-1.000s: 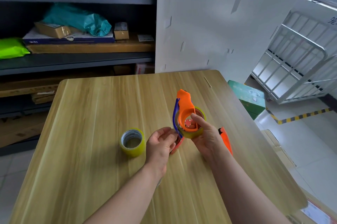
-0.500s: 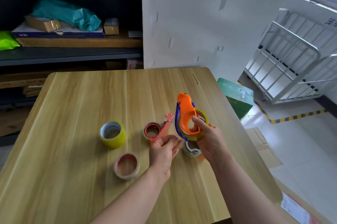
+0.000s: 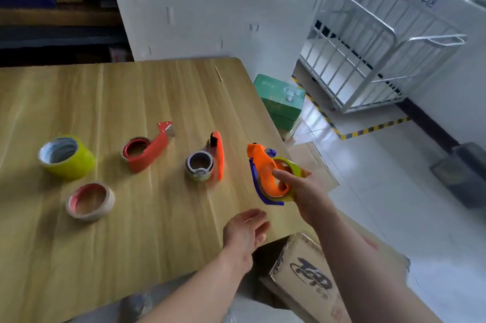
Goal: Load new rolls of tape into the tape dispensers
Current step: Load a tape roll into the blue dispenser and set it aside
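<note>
Gripped in the right hand point(image 3: 307, 192) at 3 o'clock, just past the edge of the table point(image 3: 131, 91): an orange dispenser point(image 3: 263, 164) with a yellow-green roll point(image 3: 293, 164) seated in it, one finger across the hub. Left hand point(image 3: 246, 230) at 5 o'clock, fingers loosely curled, holding nothing, over the near table edge. Lying on the table from 9 toward 3 o'clock: big yellow roll point(image 3: 67, 158), red dispenser point(image 3: 147, 150), second orange dispenser point(image 3: 219, 157) touching a grey-cored roll point(image 3: 200, 164). At 8 o'clock, a beige roll point(image 3: 89, 201).
</note>
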`<state>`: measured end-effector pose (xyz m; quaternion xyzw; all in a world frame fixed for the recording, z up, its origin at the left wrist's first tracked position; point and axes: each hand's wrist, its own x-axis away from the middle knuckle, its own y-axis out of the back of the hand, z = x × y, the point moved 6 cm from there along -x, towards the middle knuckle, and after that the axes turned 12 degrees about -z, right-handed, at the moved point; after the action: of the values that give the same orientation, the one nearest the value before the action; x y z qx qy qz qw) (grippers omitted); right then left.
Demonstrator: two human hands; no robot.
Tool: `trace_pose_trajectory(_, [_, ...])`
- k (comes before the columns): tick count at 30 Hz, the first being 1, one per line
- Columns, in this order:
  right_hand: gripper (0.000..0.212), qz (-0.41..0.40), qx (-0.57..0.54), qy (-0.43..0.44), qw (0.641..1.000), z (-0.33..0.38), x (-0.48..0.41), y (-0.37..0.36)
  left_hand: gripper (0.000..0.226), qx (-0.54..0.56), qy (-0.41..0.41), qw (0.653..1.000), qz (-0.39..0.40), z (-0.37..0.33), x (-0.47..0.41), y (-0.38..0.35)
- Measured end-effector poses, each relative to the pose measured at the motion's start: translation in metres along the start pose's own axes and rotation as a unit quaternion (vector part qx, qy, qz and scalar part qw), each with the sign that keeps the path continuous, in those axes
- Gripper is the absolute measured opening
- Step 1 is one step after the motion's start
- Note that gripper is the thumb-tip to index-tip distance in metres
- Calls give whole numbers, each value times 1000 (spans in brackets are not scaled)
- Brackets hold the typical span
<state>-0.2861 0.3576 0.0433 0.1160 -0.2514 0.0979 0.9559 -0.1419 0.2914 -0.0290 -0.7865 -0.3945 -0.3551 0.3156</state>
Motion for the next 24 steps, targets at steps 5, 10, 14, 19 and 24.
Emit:
trace_pose_trajectory(5, [53, -23, 69, 26, 997, -26, -9, 54, 12, 3, 52, 999, -13, 62, -2, -33])
trace_pose_trajectory(10, [38, -43, 97, 38, 994, -39, -25, 92, 10, -8, 107, 994, -2, 102, -9, -66])
trace_pose_trajectory(14, [40, -45, 122, 43, 991, -51, -41, 107, 12, -22, 182, 983, 19, 122, -18, -87])
trace_pose_trajectory(19, [35, -44, 140, 57, 988, -65, -59, 115, 18, -19, 156, 987, -19, 136, -38, -103])
trace_pose_trajectory(24, [35, -35, 143, 71, 987, -74, -74, 115, 13, -19, 167, 985, -42, 145, -51, -104])
